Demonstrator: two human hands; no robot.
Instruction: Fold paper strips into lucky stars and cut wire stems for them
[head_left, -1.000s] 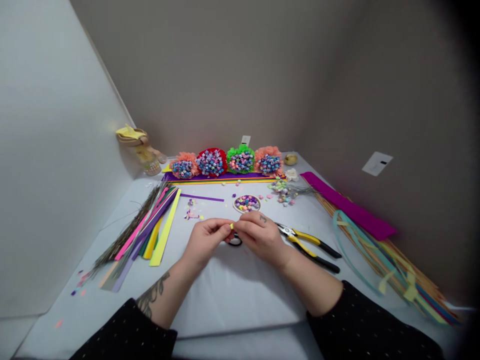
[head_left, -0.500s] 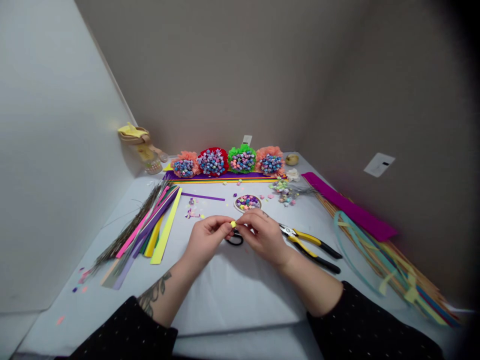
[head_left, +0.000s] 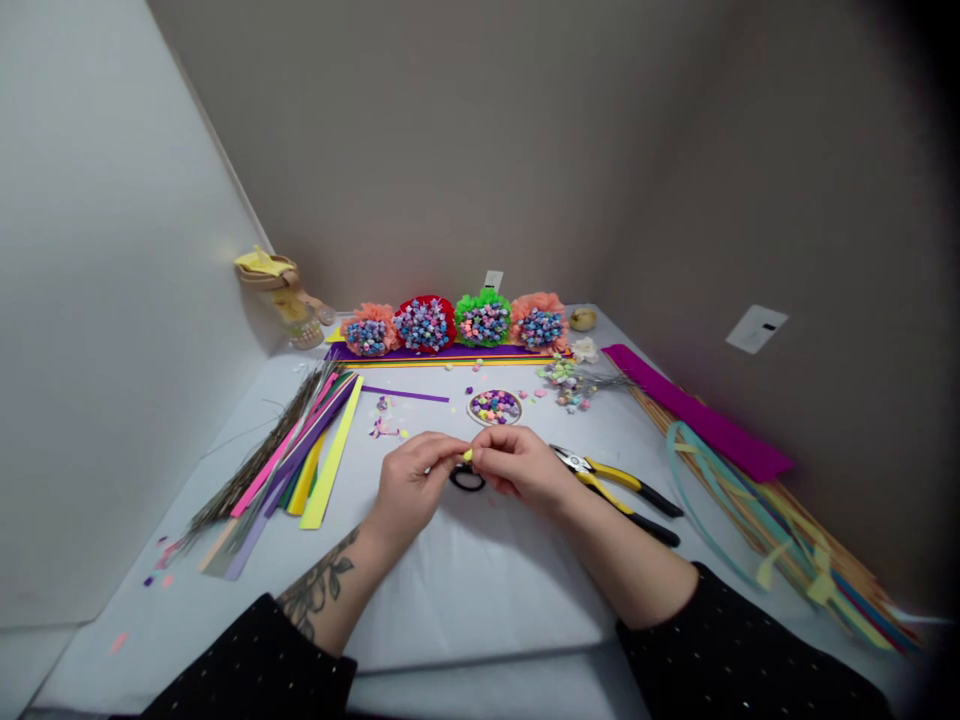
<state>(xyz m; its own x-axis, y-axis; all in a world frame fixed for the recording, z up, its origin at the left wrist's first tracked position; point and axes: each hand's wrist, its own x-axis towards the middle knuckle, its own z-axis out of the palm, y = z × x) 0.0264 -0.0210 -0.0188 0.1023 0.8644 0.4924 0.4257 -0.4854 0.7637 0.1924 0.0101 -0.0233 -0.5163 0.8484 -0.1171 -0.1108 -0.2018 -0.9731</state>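
Note:
My left hand (head_left: 412, 480) and my right hand (head_left: 517, 465) meet over the middle of the white table (head_left: 465, 580). Both pinch a tiny yellow paper piece (head_left: 467, 455) between thumb and fingertips. Right under it lies a black scissors handle (head_left: 466, 480), mostly hidden by my fingers. A small round dish of coloured paper stars (head_left: 494, 406) sits just beyond my hands. Yellow-handled pliers (head_left: 615, 482) lie to the right of my right hand.
Coloured paper strips (head_left: 300, 450) and thin stems fan out at the left. Four paper-flower bouquets (head_left: 454, 322) line the back wall on purple and yellow sheets. A magenta sheet (head_left: 697, 410), wooden sticks and teal strips (head_left: 750, 510) lie at the right. Paper scraps dot the table.
My right hand has turned its fingers downward around the yellow piece and both hands have shifted slightly; the piece stays pinched between them.

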